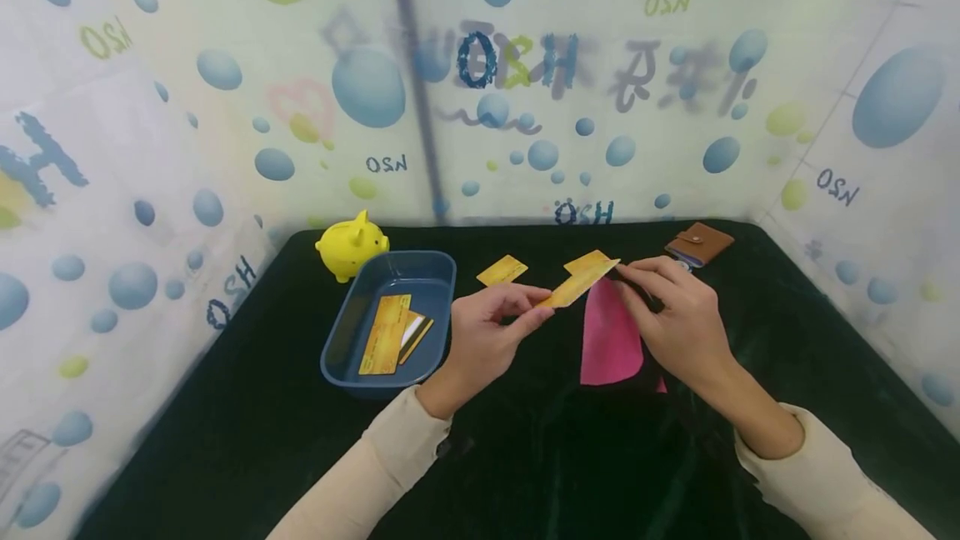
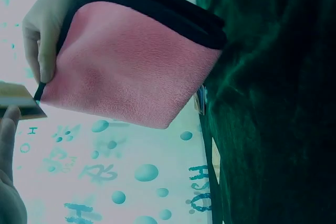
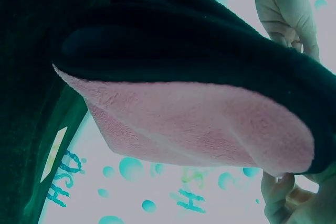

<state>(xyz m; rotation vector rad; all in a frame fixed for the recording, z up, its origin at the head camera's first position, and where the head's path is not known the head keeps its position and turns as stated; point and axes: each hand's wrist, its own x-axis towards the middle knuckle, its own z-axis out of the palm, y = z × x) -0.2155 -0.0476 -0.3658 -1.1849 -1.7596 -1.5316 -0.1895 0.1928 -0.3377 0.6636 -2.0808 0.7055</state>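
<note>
Gold card (image 1: 582, 284) up btwn hands over worktop (image 1: 525, 457); long axis slants, R end farther/higher in head view. L grip (image 1: 487, 327) pinches L end, thumb + fingers closed; R grip (image 1: 678, 315) pinches pink cloth (image 1: 611, 340), dark-edged. Worktop dk green fabric; bubble-print walls (image 1: 465, 127). Count: 1 card held, 2 cards beyond (image 1: 502, 271), 2+ in blue tub (image 1: 340, 348); 1 yellow piggy bank (image 1: 348, 249), 1 brown wallet (image 1: 703, 242).

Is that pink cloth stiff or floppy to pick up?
Probably floppy: the pink cloth hangs in folds from the right hand. Likely light, since that hand's pinch holds it up. Its fuzzy surface should resist slipping.
</note>
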